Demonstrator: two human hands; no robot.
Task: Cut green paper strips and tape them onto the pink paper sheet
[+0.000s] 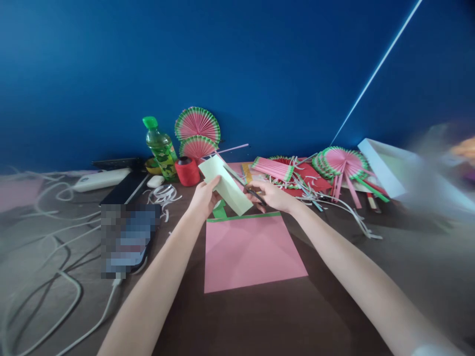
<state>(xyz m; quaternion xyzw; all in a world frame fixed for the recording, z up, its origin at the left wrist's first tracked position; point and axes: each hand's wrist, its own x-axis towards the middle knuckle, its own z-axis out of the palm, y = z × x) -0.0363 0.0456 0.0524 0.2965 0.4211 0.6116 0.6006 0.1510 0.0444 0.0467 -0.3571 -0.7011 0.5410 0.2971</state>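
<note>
My left hand pinches a pale green sheet of paper and holds it up above the table. My right hand is closed round the dark handles of a pair of scissors, whose blades reach along the sheet's right edge. Flat on the brown table just below both hands lies a pink sheet with a green strip along its top edge.
Behind stand a green bottle, a red thread spool and pleated pink-and-green paper fans. More fans, paper strips and scraps lie right. A phone, white cables and a power strip lie left. A blue wall stands behind.
</note>
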